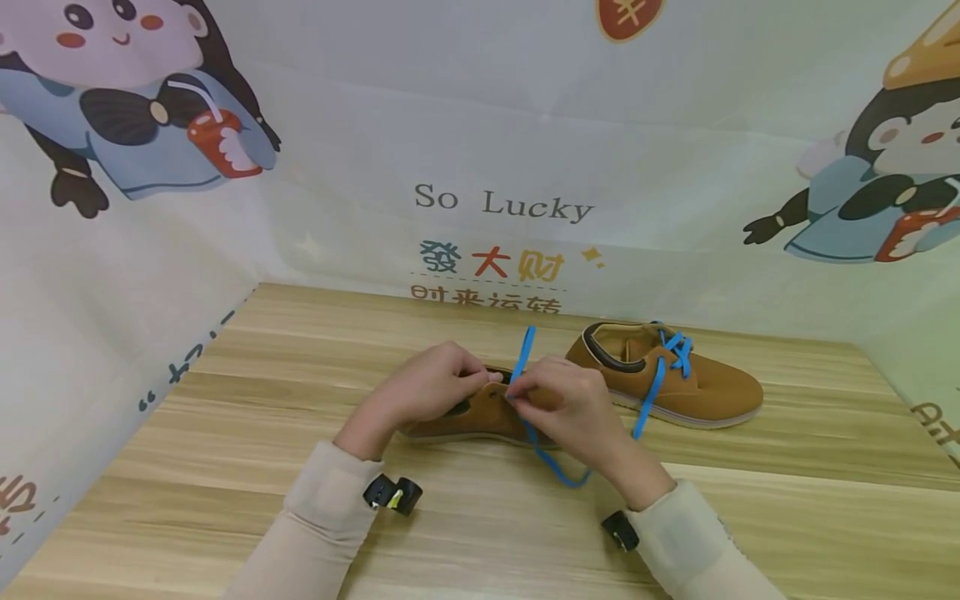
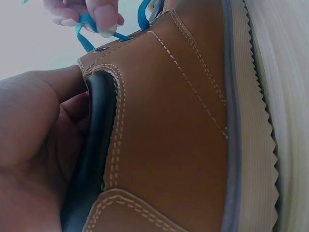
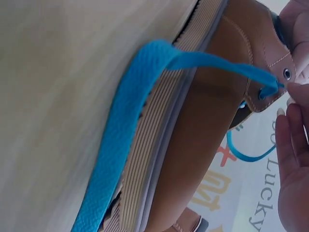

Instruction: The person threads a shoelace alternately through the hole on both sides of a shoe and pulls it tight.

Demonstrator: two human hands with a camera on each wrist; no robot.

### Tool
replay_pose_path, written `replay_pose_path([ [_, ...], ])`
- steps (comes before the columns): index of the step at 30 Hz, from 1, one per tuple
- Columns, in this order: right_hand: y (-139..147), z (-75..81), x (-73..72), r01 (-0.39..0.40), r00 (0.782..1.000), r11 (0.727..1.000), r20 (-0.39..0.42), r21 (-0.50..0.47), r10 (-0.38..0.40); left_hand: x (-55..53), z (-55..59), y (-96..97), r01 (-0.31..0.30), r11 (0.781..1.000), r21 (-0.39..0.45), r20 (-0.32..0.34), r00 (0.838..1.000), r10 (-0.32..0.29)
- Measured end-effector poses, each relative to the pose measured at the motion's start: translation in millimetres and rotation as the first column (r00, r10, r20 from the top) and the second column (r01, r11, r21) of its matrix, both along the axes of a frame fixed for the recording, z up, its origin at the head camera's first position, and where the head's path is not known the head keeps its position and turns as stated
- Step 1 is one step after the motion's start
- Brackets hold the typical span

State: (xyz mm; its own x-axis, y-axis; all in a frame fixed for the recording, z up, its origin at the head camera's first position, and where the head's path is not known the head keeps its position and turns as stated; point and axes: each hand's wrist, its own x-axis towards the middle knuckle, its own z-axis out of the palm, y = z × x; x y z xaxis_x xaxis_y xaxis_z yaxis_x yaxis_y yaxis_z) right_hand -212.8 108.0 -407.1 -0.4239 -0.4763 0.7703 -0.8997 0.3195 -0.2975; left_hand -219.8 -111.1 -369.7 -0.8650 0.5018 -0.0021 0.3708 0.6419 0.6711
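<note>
A brown shoe (image 1: 467,427) sits on the wooden table, partly covered by both hands. My left hand (image 1: 427,385) grips the edge of its opening near the eyelets; in the left wrist view some fingers reach inside, past the dark padded collar (image 2: 102,111). My right hand (image 1: 573,404) pinches a blue shoelace (image 3: 116,130) close to the eyelet flap. The right wrist view shows the lace running through one eyelet, while the eyelet (image 3: 287,74) nearest the collar has no lace in it. One lace part rises above the hand, and another loops down to the table.
Behind and to the right stands a second brown shoe (image 1: 720,387), its blue lace (image 1: 681,354) crossed through the eyelets with an end hanging down its side. A printed backdrop (image 1: 337,167) rises at the table's (image 1: 247,417) back edge.
</note>
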Motion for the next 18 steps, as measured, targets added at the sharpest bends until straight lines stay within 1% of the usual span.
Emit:
replay_pose_path([
  [4, 3.0, 0.5, -2.4, -0.036, 0.999, 0.999, -0.011, 0.022, 0.037, 0.6, 0.6, 0.2, -0.002, 1.000, 0.003, 0.006, 1.000, 0.002],
  [6, 4.1, 1.2, -2.4, -0.043, 0.999, 0.999, -0.020, 0.032, 0.043, 0.2, -0.1, -0.1, -0.001, 1.000, 0.003, 0.005, 1.000, 0.001],
  [10, 4.4, 1.0, -2.0, -0.018, 0.997, 0.997, -0.070, 0.072, 0.024, 0.1, -0.4, -0.5, -0.001, 1.000, 0.007, 0.010, 1.000, 0.001],
  [13, 3.4, 0.2, -0.6, 0.010, 0.996, 0.992, -0.086, 0.123, 0.000, 0.1, -0.4, -0.4, 0.000, 1.000, 0.004, 0.013, 1.000, 0.000],
  [15, 2.3, 0.6, 0.6, 0.029, 0.996, 0.989, -0.083, 0.147, -0.017, 0.1, -0.1, -0.3, -0.003, 1.000, -0.005, 0.021, 1.000, 0.003],
  [18, 1.5, 0.9, 2.1, 0.054, 0.998, 0.987, -0.048, 0.153, -0.047, 0.0, 0.3, 0.0, 0.001, 0.999, -0.041, 0.037, 0.999, 0.001],
])
